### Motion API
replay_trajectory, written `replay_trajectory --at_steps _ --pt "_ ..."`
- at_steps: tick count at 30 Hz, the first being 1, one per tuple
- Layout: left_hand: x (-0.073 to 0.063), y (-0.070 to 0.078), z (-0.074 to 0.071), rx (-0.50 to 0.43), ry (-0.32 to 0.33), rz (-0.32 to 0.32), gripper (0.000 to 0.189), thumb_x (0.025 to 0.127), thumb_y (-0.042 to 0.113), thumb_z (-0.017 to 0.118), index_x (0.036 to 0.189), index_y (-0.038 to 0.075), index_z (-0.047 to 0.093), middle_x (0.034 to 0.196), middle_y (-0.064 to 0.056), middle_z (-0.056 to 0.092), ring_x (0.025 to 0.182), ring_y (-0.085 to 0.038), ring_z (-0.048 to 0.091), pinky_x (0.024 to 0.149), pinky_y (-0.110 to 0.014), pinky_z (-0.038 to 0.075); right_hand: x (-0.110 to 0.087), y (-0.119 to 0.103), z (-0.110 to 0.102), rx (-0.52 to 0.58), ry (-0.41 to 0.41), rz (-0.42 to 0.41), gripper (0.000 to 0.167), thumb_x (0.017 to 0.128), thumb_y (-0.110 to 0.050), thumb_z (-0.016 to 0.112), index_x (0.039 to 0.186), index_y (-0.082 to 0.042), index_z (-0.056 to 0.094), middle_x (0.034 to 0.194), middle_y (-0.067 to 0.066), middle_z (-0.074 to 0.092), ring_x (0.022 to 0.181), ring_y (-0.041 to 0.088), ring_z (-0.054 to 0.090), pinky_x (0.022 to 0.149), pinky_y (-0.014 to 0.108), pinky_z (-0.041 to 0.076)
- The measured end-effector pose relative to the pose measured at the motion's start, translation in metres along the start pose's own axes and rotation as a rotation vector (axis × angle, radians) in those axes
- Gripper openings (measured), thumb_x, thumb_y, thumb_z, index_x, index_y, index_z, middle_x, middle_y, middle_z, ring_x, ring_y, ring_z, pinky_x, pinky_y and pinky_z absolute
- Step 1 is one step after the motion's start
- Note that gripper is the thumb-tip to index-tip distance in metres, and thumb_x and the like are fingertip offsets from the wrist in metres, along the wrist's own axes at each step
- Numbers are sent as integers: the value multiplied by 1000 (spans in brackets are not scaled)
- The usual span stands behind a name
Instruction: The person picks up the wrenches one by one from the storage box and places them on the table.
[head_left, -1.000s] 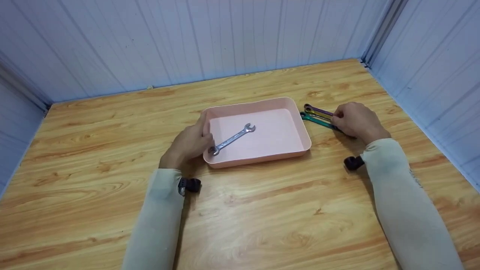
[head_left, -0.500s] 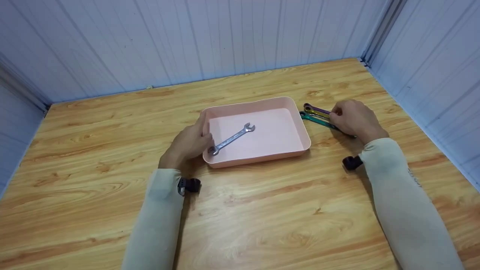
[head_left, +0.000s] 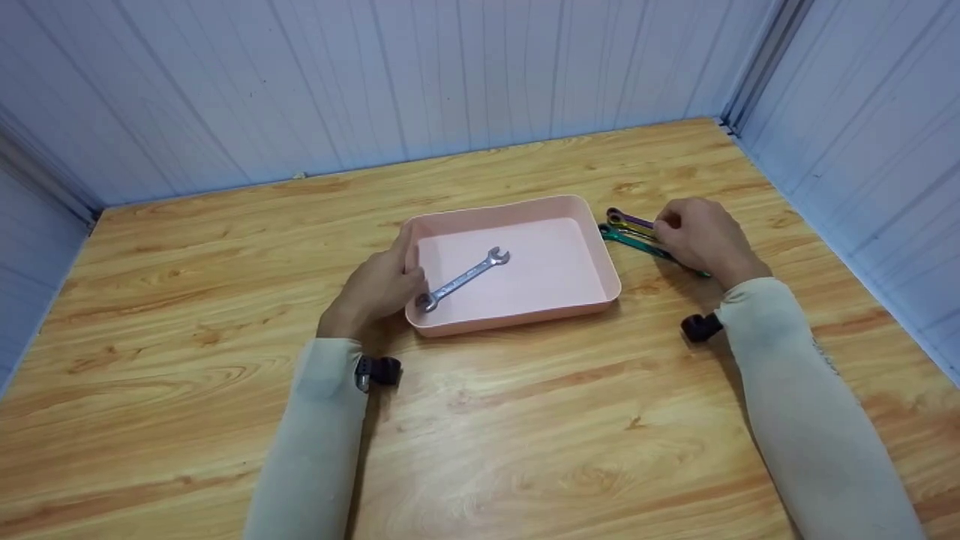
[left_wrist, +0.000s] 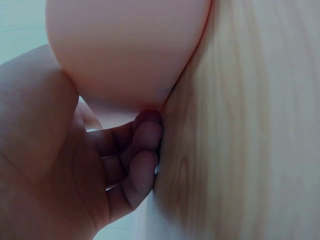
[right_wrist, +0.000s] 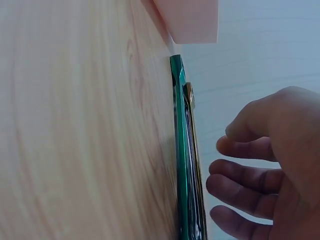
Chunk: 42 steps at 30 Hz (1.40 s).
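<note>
My left hand [head_left: 379, 285] grips the left wall of a pink rectangular tray [head_left: 551, 262]; the left wrist view shows its fingers curled against the tray's outside, low by the tabletop. Inside the tray a silver double-ended wrench [head_left: 466, 279] lies diagonally. Just beyond the tray's right side several coloured wrenches lie together: a green wrench [right_wrist: 180, 150] in front, a yellow wrench [head_left: 628, 224] and a purple wrench [head_left: 634, 218] behind. Over them hovers my right hand [head_left: 705, 236], fingers loosely bent. In the right wrist view its fingertips [right_wrist: 220, 182] are apart from the wrenches, holding nothing.
Everything stands on a wood-grain table [head_left: 510, 435]. Pale panel walls [head_left: 420, 75] close it off at the back and both sides. A small dark camera [head_left: 701, 328] is strapped at each wrist.
The right hand has shifted slightly left over the coloured wrenches, towards the tray. The left hand, the tray and the silver wrench look unmoved.
</note>
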<state>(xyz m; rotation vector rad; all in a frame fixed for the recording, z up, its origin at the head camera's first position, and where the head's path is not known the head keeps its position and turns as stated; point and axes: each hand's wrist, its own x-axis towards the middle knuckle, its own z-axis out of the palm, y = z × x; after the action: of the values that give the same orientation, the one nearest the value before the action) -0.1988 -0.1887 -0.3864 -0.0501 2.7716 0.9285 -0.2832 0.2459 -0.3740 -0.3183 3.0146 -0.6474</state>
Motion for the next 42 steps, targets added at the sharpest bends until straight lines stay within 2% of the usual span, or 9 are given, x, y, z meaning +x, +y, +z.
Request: replay_trajectory --at_steps 6,10,14,20,28,37,42 --pt "-1 0 0 -3 0 -16 83 99 28 48 162 29 -6 113 -8 63 98 -27 57 90 -42 40 0 -6 2 52 28 8 33 102 -28 50 111 -4 69 109 17 65 94 32 57 84 52 45" --pt "-2 -3 -1 13 5 19 82 99 29 47 162 26 -5 124 -11 62 104 -27 55 92 -43 39 1 -10 4 83 32 -15 32 102 -29 51 110 -4 69 109 15 65 96 31 57 86 50 44" --pt "-2 -5 -1 28 10 36 81 99 30 46 162 23 -4 139 -14 55 107 -28 53 94 -44 40 1 -12 6 111 29 -40 31 101 -29 52 109 -5 70 108 15 65 97 31 57 87 50 44" --pt "-1 -4 1 9 4 1 82 98 30 47 162 25 -5 152 -13 42 113 -28 50 101 -45 38 1 -16 9 149 29 -60 28 101 -25 55 108 -3 70 106 15 66 94 30 58 84 48 45" --pt "0 -2 2 1 10 -11 83 98 29 49 162 26 -4 149 -12 45 110 -28 52 94 -44 39 -2 -23 10 211 -8 -54 31 103 -29 54 111 -4 70 105 12 65 91 27 56 79 43 45" --pt "1 -1 2 -16 10 -30 84 98 29 50 162 28 -4 145 -11 48 110 -28 52 94 -44 39 -6 -34 10 310 26 -128 31 103 -30 56 106 -4 73 96 9 66 81 23 56 71 38 45" --pt "0 -2 0 -6 4 26 80 99 29 47 162 25 -3 118 -12 63 97 -29 55 90 -43 39 -9 -43 11 398 37 -146 26 102 -28 58 97 -5 71 84 9 64 73 21 54 61 31 43"
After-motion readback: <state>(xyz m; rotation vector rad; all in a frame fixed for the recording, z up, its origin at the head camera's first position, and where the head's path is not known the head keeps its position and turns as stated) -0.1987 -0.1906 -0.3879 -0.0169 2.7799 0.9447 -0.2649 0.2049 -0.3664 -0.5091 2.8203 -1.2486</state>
